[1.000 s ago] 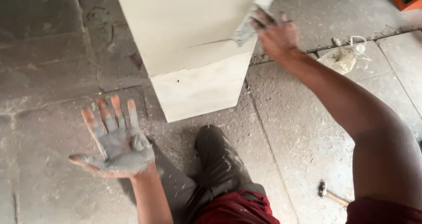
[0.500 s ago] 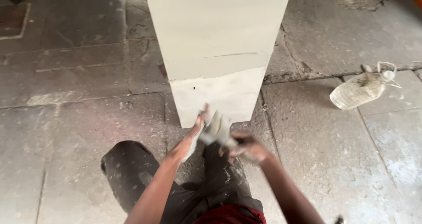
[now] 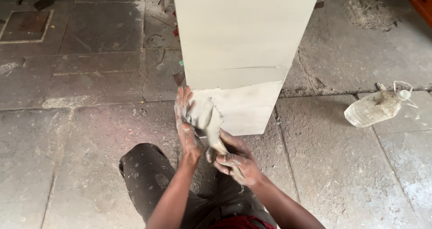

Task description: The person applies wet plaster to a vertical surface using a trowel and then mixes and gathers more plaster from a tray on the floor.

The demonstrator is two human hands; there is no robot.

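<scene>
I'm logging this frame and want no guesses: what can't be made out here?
- Pale board: top cut off by the head view's upper edge.
- Grey pad: its lower end is hidden inside the right hand.
- Left hand: palm partly hidden by the pad.
- Plastic bottle: contents too small to tell.

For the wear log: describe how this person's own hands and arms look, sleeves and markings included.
Both arms are bare to the frame edge, with no sleeves, gloves, watch or rings visible. The left hand and right hand are smeared with pale grey-white powder or paste, thickest on the fingers and palms, thinning toward the wrists. The forearms are mostly free of it.
</scene>
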